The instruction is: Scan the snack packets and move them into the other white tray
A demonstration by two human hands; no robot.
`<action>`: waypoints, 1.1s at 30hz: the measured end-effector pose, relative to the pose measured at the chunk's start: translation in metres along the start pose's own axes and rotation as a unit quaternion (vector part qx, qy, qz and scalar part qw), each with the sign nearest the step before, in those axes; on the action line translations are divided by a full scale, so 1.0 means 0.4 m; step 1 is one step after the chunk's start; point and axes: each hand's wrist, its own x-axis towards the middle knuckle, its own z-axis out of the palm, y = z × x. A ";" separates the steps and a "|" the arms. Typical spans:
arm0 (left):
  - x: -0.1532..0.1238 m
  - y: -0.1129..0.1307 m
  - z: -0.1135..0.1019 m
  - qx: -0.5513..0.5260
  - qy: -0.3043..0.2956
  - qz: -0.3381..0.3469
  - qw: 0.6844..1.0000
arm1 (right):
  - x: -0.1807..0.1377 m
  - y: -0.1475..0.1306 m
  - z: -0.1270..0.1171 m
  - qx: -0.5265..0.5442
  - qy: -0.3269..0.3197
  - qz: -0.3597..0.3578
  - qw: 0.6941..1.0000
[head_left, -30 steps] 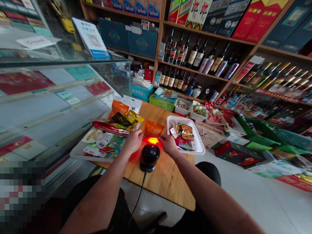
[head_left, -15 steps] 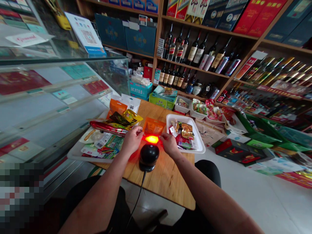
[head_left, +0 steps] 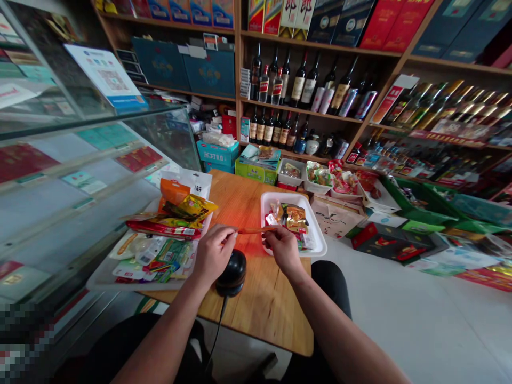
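Note:
An orange snack packet (head_left: 253,231), seen nearly edge-on, stretches between my two hands above the table. My left hand (head_left: 216,249) pinches its left end, and my right hand (head_left: 283,246) grips its right end. Just below the packet, a black barcode scanner (head_left: 232,273) with a cable stands on the wooden table (head_left: 272,298), partly behind my left hand. Reddish light falls on the wood around the packet. To the left, a white tray (head_left: 100,281) bears several snack packets, among them a yellow packet (head_left: 197,208). A white basket (head_left: 319,242) with small packets stands beside my right hand.
A glass display counter (head_left: 96,125) runs along the left side. Behind the table stand a green box (head_left: 256,169), a teal box (head_left: 217,153) and shelves of bottles (head_left: 298,85). Several bins and a dark gift box (head_left: 394,245) line the floor at right.
The orange packet has been raised and tipped from facing the scanner to nearly edge-on. The bright red glow on it is gone. My view has shifted a little to the right.

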 end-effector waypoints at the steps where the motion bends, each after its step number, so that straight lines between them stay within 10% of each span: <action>1: 0.005 0.018 0.011 0.001 -0.003 -0.004 1.000 | 0.009 -0.004 -0.016 0.006 -0.001 -0.002 1.000; 10: 0.125 0.143 0.161 0.031 -0.078 -0.081 0.993 | 0.159 -0.064 -0.147 -0.125 0.041 -0.070 0.989; 21: 0.211 0.121 0.324 -0.027 -0.138 -0.213 0.967 | 0.400 -0.073 -0.183 -0.300 0.025 -0.109 0.947; 33: 0.046 0.224 0.229 -0.034 -0.134 -0.202 0.970 | 0.204 -0.007 -0.189 -0.230 0.009 -0.093 0.969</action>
